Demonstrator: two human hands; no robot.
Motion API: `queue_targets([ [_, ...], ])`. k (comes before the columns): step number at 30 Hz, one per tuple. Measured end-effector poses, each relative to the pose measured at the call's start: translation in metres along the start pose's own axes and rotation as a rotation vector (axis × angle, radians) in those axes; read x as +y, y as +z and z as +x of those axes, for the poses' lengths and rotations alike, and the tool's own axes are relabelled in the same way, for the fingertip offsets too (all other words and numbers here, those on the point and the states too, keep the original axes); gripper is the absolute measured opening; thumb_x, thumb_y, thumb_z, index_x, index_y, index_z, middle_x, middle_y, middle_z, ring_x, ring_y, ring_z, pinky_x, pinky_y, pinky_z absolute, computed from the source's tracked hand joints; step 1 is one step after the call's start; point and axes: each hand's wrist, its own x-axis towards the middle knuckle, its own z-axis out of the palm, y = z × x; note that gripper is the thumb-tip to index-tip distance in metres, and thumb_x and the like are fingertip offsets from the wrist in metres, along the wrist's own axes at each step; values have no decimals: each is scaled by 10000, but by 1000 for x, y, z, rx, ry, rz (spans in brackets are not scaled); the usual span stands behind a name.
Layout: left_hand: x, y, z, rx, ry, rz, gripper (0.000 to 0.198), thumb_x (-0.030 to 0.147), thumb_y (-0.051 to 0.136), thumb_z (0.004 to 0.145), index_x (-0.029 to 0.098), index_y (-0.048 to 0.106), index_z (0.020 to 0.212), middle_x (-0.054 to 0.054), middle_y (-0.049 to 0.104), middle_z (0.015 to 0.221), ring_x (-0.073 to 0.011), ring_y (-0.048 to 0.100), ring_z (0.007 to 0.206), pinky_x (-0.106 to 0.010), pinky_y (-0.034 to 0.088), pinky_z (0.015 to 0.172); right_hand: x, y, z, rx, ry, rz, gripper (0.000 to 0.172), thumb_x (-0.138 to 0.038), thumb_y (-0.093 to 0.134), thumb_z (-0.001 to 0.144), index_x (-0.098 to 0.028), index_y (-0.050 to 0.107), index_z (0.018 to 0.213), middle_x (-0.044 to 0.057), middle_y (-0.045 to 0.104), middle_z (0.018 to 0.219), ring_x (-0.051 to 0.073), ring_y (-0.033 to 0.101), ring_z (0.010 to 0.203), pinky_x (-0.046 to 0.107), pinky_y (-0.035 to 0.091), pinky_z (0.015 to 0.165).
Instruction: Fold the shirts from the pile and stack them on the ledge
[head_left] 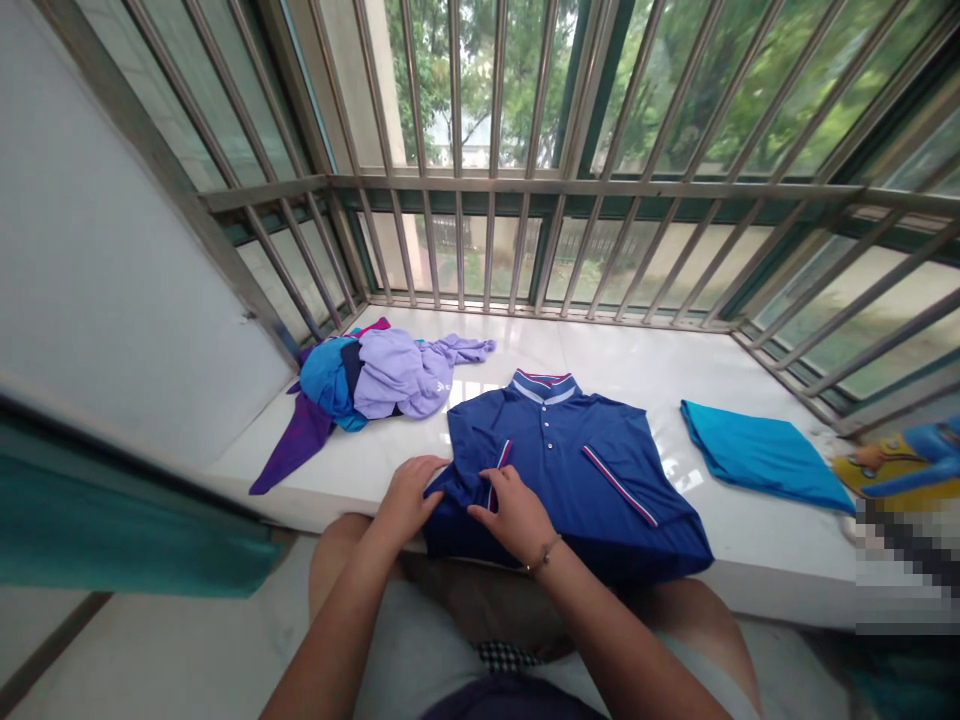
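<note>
A navy blue polo shirt (570, 490) lies front up on the white sill, collar pointing to the window. Both of its short sleeves, with red and white striped cuffs, are laid inward over the front. At the shirt's edge on the left, my left hand (409, 500) pinches the cloth between thumb and fingers. My right hand (517, 515), wearing a thin bracelet, is closed on the cuff of the sleeve on the left, its thumb and forefinger around the fabric. The shirt's lower part hangs over the sill's front edge above my lap.
A heap of crumpled lilac (409, 370), blue and purple clothes sits on the left of the sill (630, 350). On the right lies a folded turquoise garment (765, 455), beside a yellow and blue item (900, 465). Metal window bars (495, 185) enclose the back and sides.
</note>
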Motion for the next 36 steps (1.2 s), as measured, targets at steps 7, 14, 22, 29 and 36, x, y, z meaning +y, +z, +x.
queue_targets([
  [7,2,-3,6,75,-116,-108,505,46,543,841,257,760,1245,-76,765,1191,-270,698,1140,-465,562,1068,-11,-9,-4,272,-139,254,351,-305,534,1060,-220,762,1313,112,740,1159,235,719,1021,362,582,945],
  [14,0,-2,8,75,-109,-108,472,40,544,845,278,814,1149,-60,737,1145,-246,698,1124,-425,562,1051,-1,-22,-24,61,43,104,445,-454,491,1093,-245,770,817,39,769,780,213,700,712,315,480,697],
  [22,3,-4,10,55,-48,-40,364,57,586,836,276,821,1008,-54,745,1099,-247,705,1088,-418,556,1009,-36,-39,75,102,1,-231,263,-375,553,1095,-197,747,1099,117,779,1128,249,692,1090,324,465,959],
  [29,9,-6,10,21,-115,-18,253,103,575,829,255,741,945,-60,723,1068,-265,684,1075,-446,537,1012,-60,-1,181,-65,190,-275,456,-398,759,987,-76,682,1302,278,709,1334,340,686,1206,406,496,976],
  [36,8,-2,12,110,-192,-33,168,88,544,803,252,563,837,-31,652,906,-240,658,927,-398,525,904,-27,-7,226,-73,150,-156,332,-364,524,1129,-115,737,1183,159,782,1206,209,706,1080,280,456,889],
])
